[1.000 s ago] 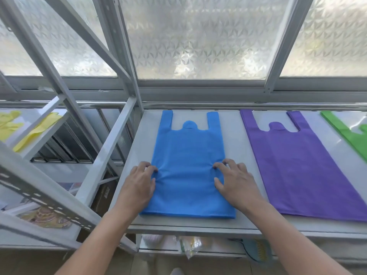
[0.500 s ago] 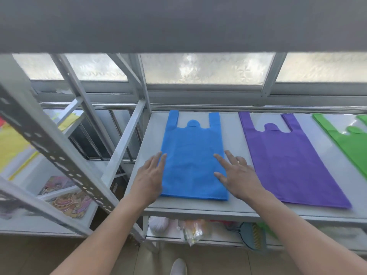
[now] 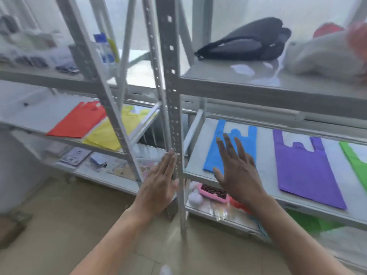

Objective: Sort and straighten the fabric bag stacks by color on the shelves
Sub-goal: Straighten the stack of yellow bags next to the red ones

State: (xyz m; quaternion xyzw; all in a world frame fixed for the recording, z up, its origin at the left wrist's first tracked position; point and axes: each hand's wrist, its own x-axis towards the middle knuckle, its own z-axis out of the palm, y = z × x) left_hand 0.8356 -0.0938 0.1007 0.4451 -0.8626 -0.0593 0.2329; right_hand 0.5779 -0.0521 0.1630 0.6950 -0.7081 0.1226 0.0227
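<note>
While right hand (image 3: 238,175) hovers spread, blue bag (image 3: 213,155) lies behind it

A single head-worn wide-angle camera supplies the only view. It faces forward and down onto grey shelving, with a perforated upright post (image 3: 172,96) near frame centre and close to the lens. The lens sits above the upper shelf (image 3: 258,84), whose top surface shows at right. The floor (image 3: 59,225) fills the lower left. Both forearms enter from the bottom edge, and the left hand (image 3: 160,187) and right hand (image 3: 238,175) reach mid-frame. Edges are bowed and blurred.
</note>
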